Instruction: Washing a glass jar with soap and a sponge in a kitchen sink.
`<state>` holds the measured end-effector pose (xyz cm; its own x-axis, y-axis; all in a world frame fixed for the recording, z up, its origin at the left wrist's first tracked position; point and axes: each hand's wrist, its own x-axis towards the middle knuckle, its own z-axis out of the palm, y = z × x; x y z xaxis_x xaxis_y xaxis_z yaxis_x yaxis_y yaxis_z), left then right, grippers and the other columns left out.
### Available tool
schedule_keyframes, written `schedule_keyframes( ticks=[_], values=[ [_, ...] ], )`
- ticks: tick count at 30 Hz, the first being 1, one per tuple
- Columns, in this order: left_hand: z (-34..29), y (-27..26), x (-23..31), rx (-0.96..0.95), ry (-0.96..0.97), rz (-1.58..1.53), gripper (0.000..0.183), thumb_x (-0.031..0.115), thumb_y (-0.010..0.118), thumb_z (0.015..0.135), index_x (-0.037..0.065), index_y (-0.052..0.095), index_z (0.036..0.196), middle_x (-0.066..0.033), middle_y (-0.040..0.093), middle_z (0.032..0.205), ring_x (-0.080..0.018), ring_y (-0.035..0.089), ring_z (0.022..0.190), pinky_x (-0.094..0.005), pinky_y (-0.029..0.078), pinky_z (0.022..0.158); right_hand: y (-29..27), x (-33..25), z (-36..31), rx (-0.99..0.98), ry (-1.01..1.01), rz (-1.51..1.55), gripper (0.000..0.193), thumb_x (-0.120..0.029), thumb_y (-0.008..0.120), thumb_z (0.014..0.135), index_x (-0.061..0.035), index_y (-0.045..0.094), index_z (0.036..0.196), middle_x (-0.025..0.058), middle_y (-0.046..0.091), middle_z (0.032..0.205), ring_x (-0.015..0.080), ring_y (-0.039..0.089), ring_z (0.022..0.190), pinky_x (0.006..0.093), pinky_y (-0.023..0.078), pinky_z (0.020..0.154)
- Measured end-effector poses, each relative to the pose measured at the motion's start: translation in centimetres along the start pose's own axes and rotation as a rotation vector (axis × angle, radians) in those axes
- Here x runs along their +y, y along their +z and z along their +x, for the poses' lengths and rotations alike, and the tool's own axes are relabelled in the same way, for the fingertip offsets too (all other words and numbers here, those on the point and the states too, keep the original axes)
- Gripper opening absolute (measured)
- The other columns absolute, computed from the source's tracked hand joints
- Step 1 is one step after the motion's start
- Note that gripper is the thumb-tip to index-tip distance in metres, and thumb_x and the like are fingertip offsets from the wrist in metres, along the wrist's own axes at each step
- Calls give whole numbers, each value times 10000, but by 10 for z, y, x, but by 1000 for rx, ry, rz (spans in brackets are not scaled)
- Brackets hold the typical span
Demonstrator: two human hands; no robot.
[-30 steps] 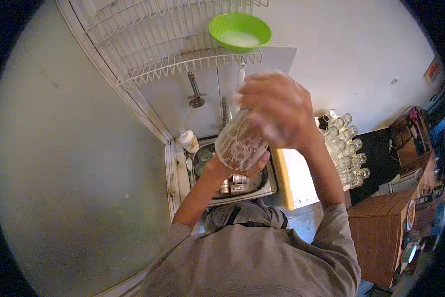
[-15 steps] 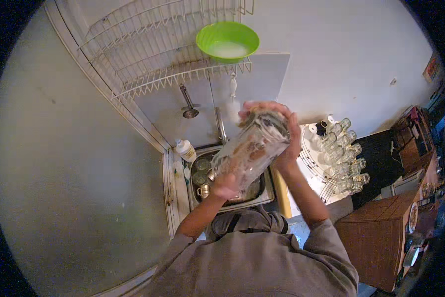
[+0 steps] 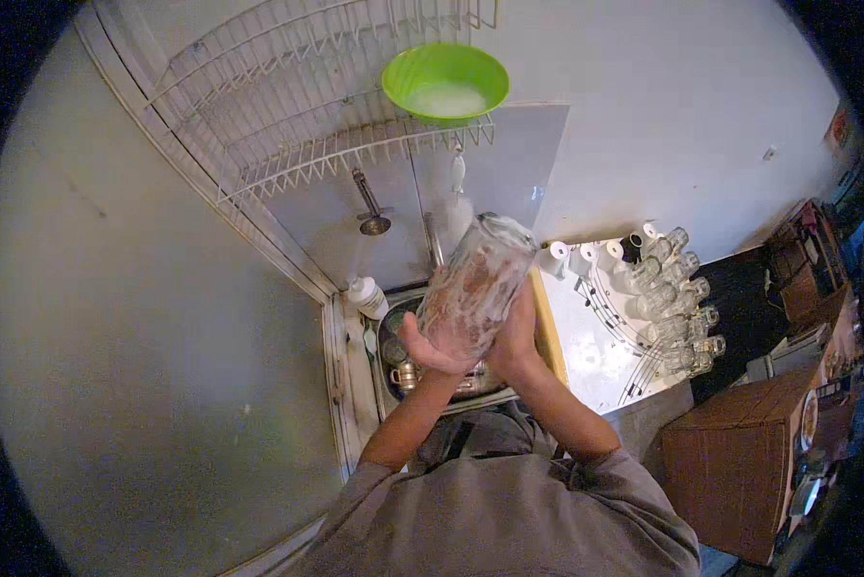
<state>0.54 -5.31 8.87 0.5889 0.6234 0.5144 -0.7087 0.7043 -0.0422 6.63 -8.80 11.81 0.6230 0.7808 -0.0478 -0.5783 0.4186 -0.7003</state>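
A large clear glass jar (image 3: 482, 279), streaked with white suds, is tilted above the sink (image 3: 497, 396) with its upper end leaning right and away from me. My left hand (image 3: 439, 351) wraps the lower end, thumb apart on the left side. Along the right side lies my right hand (image 3: 516, 332), gripping the jar low down; part of its fingers is hidden behind the glass. Below, in the sink, sit a metal mug (image 3: 405, 375) and other dishes partly covered by my hands and the jar.
A white bottle (image 3: 366, 296) stands at the sink's left corner, near the tap (image 3: 433, 240). Above, a wire rack (image 3: 326, 154) bears a green bowl (image 3: 448, 87). Several glass jars (image 3: 677, 308) stand on the white table (image 3: 586, 356) to the right. A ladle-like utensil (image 3: 372, 210) hangs on the wall.
My right hand has slid from the jar's upper end down to its lower right side. The jar has come slightly down and left, and stands more upright.
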Motion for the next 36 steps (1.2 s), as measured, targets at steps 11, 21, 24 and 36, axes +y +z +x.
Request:
schedule_keyframes(
  ticks=[11, 21, 24, 36],
  values=[
    [-21, 16, 1, -158, -101, 641, 807, 540, 458, 879, 59, 159, 1455, -82, 225, 1492, -245, 266, 1353, -373, 175, 1119, 19, -31, 1, -362, -1127, -784, 670, -407, 406, 913, 46, 247, 1380, 273, 254, 1436, 419, 265, 1331, 473, 205, 1089],
    [-15, 33, -9, -167, -54, 422, 958, 782, 254, 767, 108, 194, 1446, -42, 326, 1434, -221, 405, 1234, -406, 286, 1056, 35, -97, 22, -1002, -1483, -1463, 804, -740, 193, 821, -144, 650, 1110, 81, 581, 1204, 317, 458, 1236, 587, 219, 1063],
    [-10, 34, 2, -220, -142, 174, 1120, 904, 227, 659, 99, 205, 1439, -50, 350, 1410, -196, 440, 1194, -410, 350, 1013, 43, -88, 16, -880, -1415, -1425, 801, -751, 231, 811, -120, 652, 1068, 89, 578, 1201, 332, 468, 1218, 591, 229, 1057],
    [-21, 37, 17, 206, -103, 497, 923, 652, 372, 806, -25, 226, 1417, -153, 289, 1461, -306, 280, 1347, -432, 238, 1102, 39, -37, 26, -386, -486, -414, 921, -793, 382, 742, 0, 488, 1199, 210, 602, 1013, 346, 588, 979, 469, 447, 903]
  ],
)
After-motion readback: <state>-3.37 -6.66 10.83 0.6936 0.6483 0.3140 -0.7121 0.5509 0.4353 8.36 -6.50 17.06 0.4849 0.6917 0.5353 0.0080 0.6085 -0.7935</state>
